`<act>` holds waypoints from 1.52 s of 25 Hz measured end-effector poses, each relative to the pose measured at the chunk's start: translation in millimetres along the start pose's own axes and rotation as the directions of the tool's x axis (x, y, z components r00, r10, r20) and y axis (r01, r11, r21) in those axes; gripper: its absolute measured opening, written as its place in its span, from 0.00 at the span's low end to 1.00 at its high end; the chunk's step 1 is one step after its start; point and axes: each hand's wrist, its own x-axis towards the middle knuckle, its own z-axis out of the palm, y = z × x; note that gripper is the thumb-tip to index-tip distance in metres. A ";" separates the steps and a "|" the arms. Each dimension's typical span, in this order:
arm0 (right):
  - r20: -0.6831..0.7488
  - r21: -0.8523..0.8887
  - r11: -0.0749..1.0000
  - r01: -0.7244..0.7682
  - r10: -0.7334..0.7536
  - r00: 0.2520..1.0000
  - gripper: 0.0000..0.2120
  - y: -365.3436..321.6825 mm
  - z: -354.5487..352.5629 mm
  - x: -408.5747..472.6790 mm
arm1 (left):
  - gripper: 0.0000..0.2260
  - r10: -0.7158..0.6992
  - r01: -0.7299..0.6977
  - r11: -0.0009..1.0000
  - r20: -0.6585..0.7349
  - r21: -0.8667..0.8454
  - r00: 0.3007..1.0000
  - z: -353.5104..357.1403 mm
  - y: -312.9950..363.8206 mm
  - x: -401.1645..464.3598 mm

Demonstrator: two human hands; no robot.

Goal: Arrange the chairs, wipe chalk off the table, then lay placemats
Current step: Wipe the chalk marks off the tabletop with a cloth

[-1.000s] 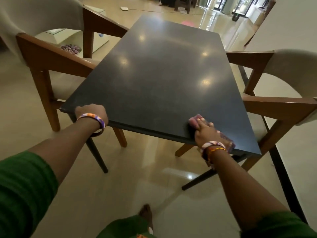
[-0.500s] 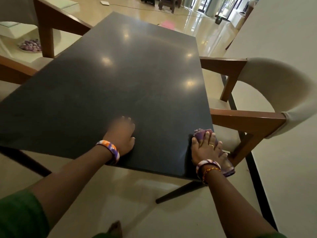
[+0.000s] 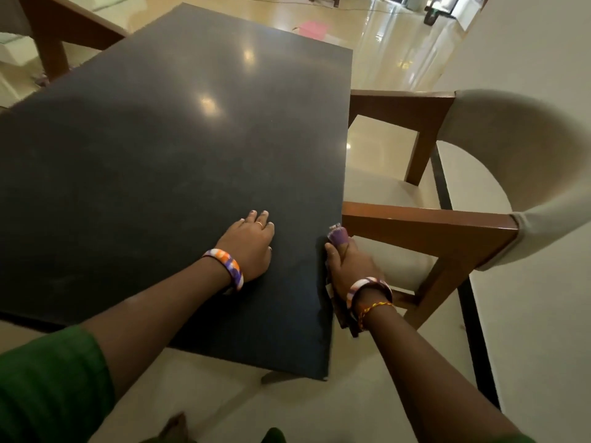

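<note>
We judge step in hand: wiping chalk off table (image 3: 179, 148). Left hand (image 3: 248, 246) flat on top near right edge, fingers extended, holding nothing (bracing, we think). Right hand (image 3: 347, 266) at table's right edge, fingers curled round purple cloth (image 3: 339, 236), cloth pressed against edge. Chair (image 3: 447, 199) just beside, tucked at right side. No placemats on table. Next move, we judge: carry cloth along edge, then over dull patches of top.
</note>
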 end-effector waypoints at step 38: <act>0.327 -0.073 0.065 0.995 -0.941 0.086 0.34 242.9 -365.5 467.1 | 0.26 -0.637 0.581 0.238 0.327 -0.778 0.698 -117.3 464.3 392.6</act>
